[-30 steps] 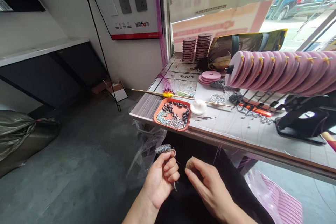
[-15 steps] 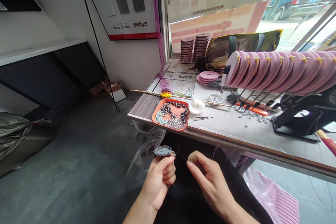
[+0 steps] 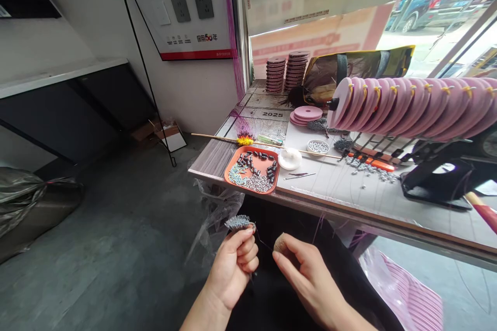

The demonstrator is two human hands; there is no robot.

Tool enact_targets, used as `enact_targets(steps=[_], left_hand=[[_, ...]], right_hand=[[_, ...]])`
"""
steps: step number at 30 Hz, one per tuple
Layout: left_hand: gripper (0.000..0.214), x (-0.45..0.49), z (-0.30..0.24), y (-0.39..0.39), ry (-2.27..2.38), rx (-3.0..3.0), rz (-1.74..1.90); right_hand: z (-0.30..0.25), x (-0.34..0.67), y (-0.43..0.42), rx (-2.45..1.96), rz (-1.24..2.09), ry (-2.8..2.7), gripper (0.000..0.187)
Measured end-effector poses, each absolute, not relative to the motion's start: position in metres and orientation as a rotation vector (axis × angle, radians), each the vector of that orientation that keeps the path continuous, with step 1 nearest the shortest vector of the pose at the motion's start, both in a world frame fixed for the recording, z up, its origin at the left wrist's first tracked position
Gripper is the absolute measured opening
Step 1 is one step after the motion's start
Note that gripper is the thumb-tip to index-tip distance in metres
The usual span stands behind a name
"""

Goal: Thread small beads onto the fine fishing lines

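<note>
My left hand [image 3: 238, 258] is closed around a bundle of small grey pieces [image 3: 237, 223] whose bristly, fanned-out top sticks out above the thumb. Its lower part is hidden in the fist. A thin line [image 3: 264, 243] runs from the bundle across to my right hand [image 3: 301, 264]. There the thumb and index finger are pinched on the line, and a beige cover sits on the index fingertip. Both hands are in front of the table edge, above dark clothing.
An orange tray [image 3: 251, 169] holds black, green and silvery small parts near the table [image 3: 330, 186] edge. Beside it are a white round pad [image 3: 290, 159], a bowl of grey beads [image 3: 318, 147] and a thin stick [image 3: 213, 137]. Pink spools [image 3: 407, 106] line a rack at right.
My right hand has shifted slightly left and down, with the line still between the hands. The grey bundle has tilted a little to the left.
</note>
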State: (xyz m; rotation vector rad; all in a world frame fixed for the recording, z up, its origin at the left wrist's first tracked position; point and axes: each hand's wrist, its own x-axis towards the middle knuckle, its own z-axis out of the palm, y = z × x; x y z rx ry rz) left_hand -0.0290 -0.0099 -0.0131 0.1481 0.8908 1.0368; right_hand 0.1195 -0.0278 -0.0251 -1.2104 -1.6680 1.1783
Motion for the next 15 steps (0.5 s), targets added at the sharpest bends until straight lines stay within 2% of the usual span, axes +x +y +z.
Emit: enact_targets(steps=[15], left_hand=[[0.02,-0.0298,-0.0131,-0.0108,0.869,0.123,1.052]], right_hand=[[-0.0265,0.1189,-0.0263,-1.215,1.22,-1.673,0.025]])
